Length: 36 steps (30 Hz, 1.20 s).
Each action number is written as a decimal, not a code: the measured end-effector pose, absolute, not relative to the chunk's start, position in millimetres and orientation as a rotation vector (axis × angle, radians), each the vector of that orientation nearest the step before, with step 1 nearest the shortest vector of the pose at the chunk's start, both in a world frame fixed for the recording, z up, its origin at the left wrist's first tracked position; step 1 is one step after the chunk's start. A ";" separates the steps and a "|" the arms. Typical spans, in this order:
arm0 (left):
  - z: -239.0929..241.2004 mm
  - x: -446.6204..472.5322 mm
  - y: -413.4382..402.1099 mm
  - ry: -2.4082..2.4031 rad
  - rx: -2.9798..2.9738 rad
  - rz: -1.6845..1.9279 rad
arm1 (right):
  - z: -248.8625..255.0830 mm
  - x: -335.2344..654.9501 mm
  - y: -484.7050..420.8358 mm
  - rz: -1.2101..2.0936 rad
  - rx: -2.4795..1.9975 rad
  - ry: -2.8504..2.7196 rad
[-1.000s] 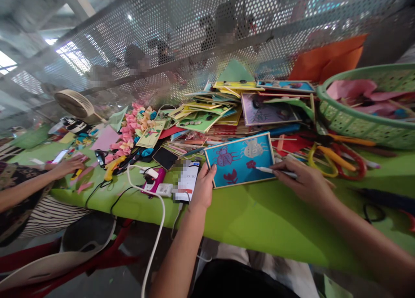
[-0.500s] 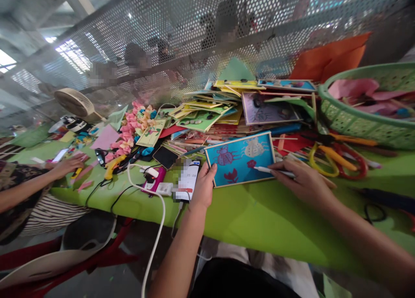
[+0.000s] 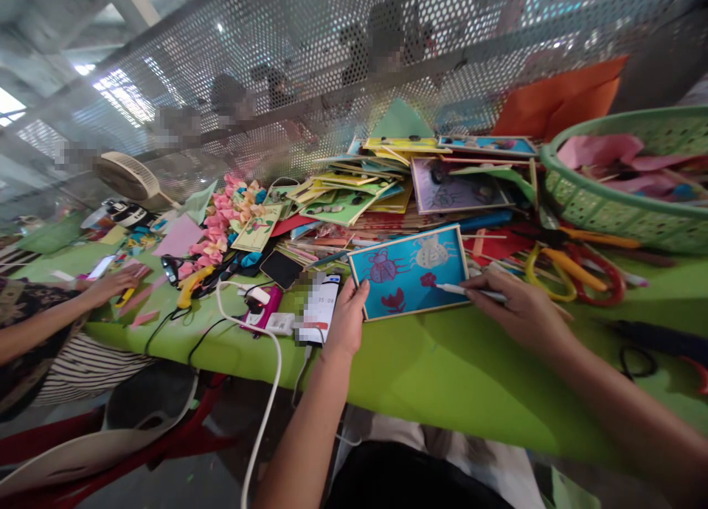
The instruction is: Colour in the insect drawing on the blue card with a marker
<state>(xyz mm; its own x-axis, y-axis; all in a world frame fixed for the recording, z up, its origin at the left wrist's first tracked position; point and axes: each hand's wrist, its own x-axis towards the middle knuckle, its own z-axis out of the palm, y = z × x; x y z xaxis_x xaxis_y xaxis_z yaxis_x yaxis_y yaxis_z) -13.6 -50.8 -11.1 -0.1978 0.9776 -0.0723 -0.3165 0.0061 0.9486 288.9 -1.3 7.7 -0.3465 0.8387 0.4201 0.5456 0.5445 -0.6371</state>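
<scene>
My left hand [image 3: 347, 319] grips the lower left corner of a blue framed card [image 3: 412, 296], thumb on its front. The card has a thin pale wooden border and is tilted up toward me. On it are a purple beetle, a pale grey beetle and two dark red flower shapes. My right hand [image 3: 512, 302] is closed around a white pen [image 3: 479, 293]. The pen's tip is by the upper red flower; whether it touches the surface I cannot tell. My right fingertips are at the card's right edge.
Behind lies a heap of framed cards [image 3: 343, 203]. A green basket [image 3: 613, 199] and scissors [image 3: 602, 276] are at right. Left are a phone [image 3: 319, 310], a magenta power strip [image 3: 265, 310], a yellow glue gun [image 3: 193, 284] and a co-worker's hand [image 3: 116, 282]. A white cable [image 3: 276, 369] hangs down.
The card and both hands stay almost in place. My right hand and the pen have shifted very slightly to the right. The view has moved a little.
</scene>
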 end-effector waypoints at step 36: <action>-9.0 -11.9 -52.0 1.126 0.830 1.464 | 9.7 287.6 -1.0 0.485 -1.098 -2.072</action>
<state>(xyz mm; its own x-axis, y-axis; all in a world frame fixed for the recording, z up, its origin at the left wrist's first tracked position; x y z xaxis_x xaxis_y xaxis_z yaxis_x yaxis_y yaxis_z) -11.9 -52.0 -9.0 -0.1973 0.9776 -0.0732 -0.3220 0.0059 0.9467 287.6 -1.0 9.7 -0.3691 0.8254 0.4271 0.5499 0.5644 -0.6156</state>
